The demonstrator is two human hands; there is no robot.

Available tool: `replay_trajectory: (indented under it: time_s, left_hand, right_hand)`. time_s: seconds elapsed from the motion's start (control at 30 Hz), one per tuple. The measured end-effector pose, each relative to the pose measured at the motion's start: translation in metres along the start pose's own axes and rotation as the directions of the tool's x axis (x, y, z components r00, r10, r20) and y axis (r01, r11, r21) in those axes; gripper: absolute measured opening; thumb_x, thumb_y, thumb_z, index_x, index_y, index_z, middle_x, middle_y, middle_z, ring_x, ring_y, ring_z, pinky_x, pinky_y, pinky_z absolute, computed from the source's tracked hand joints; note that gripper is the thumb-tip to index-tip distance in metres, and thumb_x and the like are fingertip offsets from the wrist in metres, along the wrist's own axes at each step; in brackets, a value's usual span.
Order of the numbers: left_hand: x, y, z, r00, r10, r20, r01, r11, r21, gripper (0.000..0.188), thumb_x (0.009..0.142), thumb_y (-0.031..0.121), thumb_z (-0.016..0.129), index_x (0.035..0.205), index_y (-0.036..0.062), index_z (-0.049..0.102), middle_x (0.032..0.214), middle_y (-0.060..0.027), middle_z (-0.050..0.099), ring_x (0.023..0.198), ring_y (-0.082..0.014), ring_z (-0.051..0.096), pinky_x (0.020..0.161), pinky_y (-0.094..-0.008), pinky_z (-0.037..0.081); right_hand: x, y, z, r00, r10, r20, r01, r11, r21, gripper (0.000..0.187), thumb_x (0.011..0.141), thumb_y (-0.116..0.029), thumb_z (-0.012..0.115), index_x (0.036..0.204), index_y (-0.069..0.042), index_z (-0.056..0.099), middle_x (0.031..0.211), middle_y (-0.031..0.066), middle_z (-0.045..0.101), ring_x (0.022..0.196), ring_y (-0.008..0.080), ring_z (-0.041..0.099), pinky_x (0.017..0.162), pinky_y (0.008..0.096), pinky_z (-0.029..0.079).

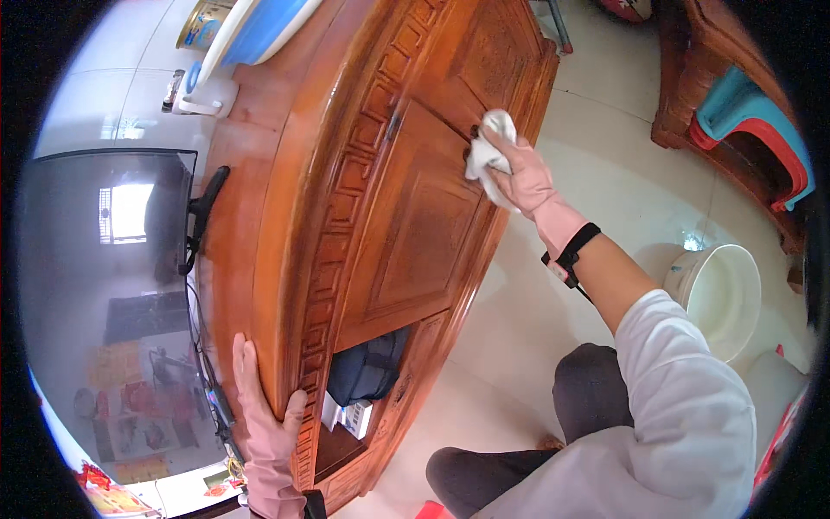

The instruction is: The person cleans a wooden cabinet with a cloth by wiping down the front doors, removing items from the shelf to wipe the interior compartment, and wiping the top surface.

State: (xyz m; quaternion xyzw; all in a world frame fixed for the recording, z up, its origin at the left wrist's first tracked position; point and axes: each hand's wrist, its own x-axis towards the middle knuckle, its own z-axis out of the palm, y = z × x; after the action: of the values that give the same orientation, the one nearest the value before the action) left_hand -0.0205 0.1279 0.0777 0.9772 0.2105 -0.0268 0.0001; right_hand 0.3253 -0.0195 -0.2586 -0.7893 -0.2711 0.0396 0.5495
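Observation:
In a pink glove, my right hand point(527, 180) grips a white cloth point(491, 156), pressed to the carved front of a reddish-brown wooden cabinet point(406, 242) beside the door knobs. The cloth partly covers the seam between two doors, and one dark knob shows at its edge. My left hand point(266, 424), also gloved in pink, lies on the cabinet's top front edge with its fingers stretched out and nothing in them. Just right of that hand, an uncovered compartment holds a dark bag point(370, 368) and a white box-like item point(355, 419).
A television point(112, 303) stands on the cabinet top at left, cables trailing beside it. Behind it are a white jug point(207, 97) and a gold tin point(204, 24). A white bucket point(724, 298) sits on the tiled floor at right, below stacked blue and red stools point(761, 121).

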Motion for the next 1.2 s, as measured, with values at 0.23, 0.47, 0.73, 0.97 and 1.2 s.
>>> replay_trajectory:
  time_s: [0.23, 0.47, 0.73, 0.97, 1.2]
  left_hand:
    - [-0.004, -0.001, 0.003, 0.999, 0.019, -0.030, -0.020, 0.999, -0.038, 0.085, 0.077, 0.011, 0.068, 0.149, 0.0032, 0.023, 0.153, -0.0233, 0.022, 0.141, -0.0393, 0.023, 0.116, -0.0444, 0.019]
    - [0.000, 0.003, 0.002, 0.999, 0.029, -0.038, -0.031, 0.998, -0.050, 0.090, 0.072, 0.007, 0.068, 0.149, 0.0029, 0.023, 0.154, -0.0220, 0.022, 0.141, -0.0379, 0.024, 0.116, -0.0431, 0.018]
    - [0.002, 0.005, 0.002, 0.999, -0.002, -0.042, 0.000, 0.999, -0.048, 0.089, 0.072, 0.009, 0.069, 0.149, 0.0027, 0.024, 0.153, -0.0222, 0.024, 0.141, -0.0382, 0.025, 0.116, -0.0436, 0.019]
    - [0.000, -0.001, 0.003, 0.997, 0.040, -0.062, -0.044, 0.998, -0.053, 0.087, 0.073, 0.010, 0.069, 0.148, 0.0026, 0.025, 0.152, -0.0234, 0.025, 0.140, -0.0393, 0.027, 0.116, -0.0441, 0.020]
    - [0.000, 0.001, 0.004, 0.998, 0.020, -0.065, -0.024, 0.998, -0.064, 0.087, 0.072, 0.006, 0.068, 0.148, 0.0021, 0.027, 0.151, -0.0235, 0.026, 0.140, -0.0392, 0.027, 0.116, -0.0432, 0.020]
  right_hand:
    - [-0.100, 0.055, 0.048, 0.815, 0.097, 0.572, -0.420, 0.778, 0.467, 0.043, 0.086, -0.024, 0.066, 0.124, -0.005, 0.059, 0.118, 0.0174, 0.063, 0.110, 0.0317, 0.060, 0.094, 0.0376, 0.046]
    - [-0.109, 0.005, 0.026, 0.908, 0.011, 0.419, 0.103, 0.963, -0.247, 0.031, 0.076, -0.027, 0.072, 0.105, -0.017, 0.071, 0.117, 0.0136, 0.064, 0.110, 0.0327, 0.059, 0.095, 0.0402, 0.045]
    - [-0.080, -0.007, -0.028, 0.902, 0.018, 0.432, -0.146, 0.953, 0.266, 0.021, 0.085, -0.019, 0.065, 0.102, -0.007, 0.070, 0.096, 0.0116, 0.070, 0.085, 0.0259, 0.067, 0.076, 0.0352, 0.052]
    - [-0.073, -0.022, -0.044, 0.878, 0.192, 0.438, -0.360, 0.868, 0.341, 0.025, 0.094, -0.023, 0.060, 0.108, -0.004, 0.068, 0.086, 0.0034, 0.069, 0.076, 0.0104, 0.063, 0.071, 0.0271, 0.052]
    - [-0.078, -0.007, -0.048, 0.781, 0.418, 0.465, -0.562, 0.794, 0.230, 0.020, 0.085, -0.019, 0.070, 0.092, -0.002, 0.062, 0.082, 0.0062, 0.066, 0.073, 0.0128, 0.061, 0.066, 0.0286, 0.051]
